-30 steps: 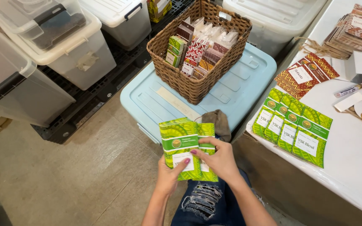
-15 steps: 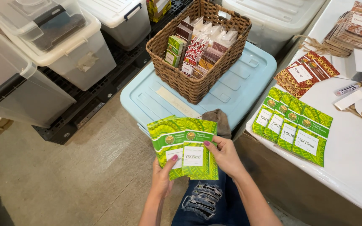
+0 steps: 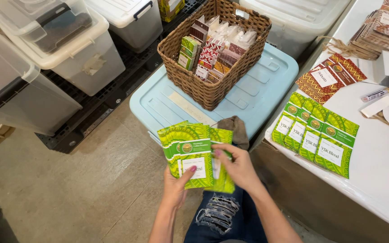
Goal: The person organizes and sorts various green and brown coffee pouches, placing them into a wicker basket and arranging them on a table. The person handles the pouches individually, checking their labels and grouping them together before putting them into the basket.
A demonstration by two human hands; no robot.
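Both hands hold a fanned stack of green patterned packets (image 3: 194,155) with white labels, over my lap. My left hand (image 3: 176,186) supports the stack from below, thumb on the front packet's label. My right hand (image 3: 237,166) grips the right side of the fan, fingers on a packet's face. A row of several matching green packets (image 3: 316,132) lies overlapped on the white table (image 3: 379,166) to the right. Ahead, a woven wicker basket (image 3: 203,87) full of assorted packets stands on a light blue bin lid (image 3: 257,94).
Red patterned packets (image 3: 332,74) and a stack of brown ones (image 3: 381,27) lie farther back on the table, with a marker (image 3: 381,92) and twine. Clear plastic storage bins (image 3: 68,40) sit on a black pallet at left. A brown cloth (image 3: 235,128) lies on the blue lid's near edge.
The green packets have been spread into a wider fan and shifted slightly left. My right hand has moved onto the right side of the fan.
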